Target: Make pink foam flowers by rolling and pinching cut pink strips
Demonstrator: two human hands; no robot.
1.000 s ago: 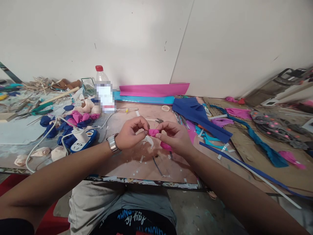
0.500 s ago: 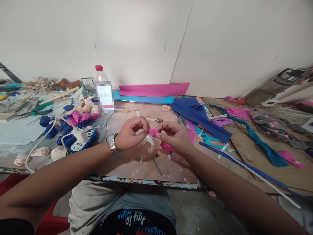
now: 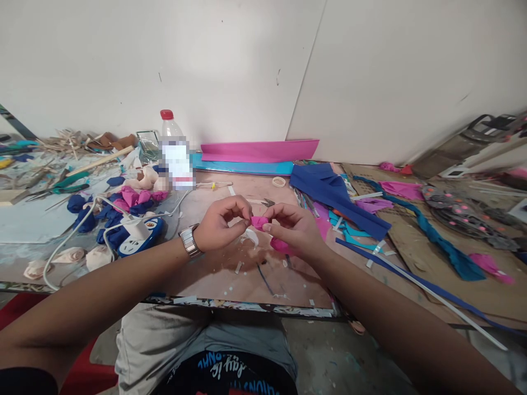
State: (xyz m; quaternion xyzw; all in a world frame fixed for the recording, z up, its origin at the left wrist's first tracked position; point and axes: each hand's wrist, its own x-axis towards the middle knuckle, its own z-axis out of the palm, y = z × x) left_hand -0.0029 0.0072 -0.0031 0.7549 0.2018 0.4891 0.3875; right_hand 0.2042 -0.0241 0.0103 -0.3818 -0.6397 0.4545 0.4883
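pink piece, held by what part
The left hand pinches the pink piece at its rolled top; the right hand grips its lower end.

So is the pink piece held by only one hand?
No, the left hand and the right hand both pinch the pink piece between their fingertips.

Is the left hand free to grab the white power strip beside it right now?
Probably not at once: the left hand pinches the pink piece with the right hand. The path itself looks open; the power strip lies near its wrist.
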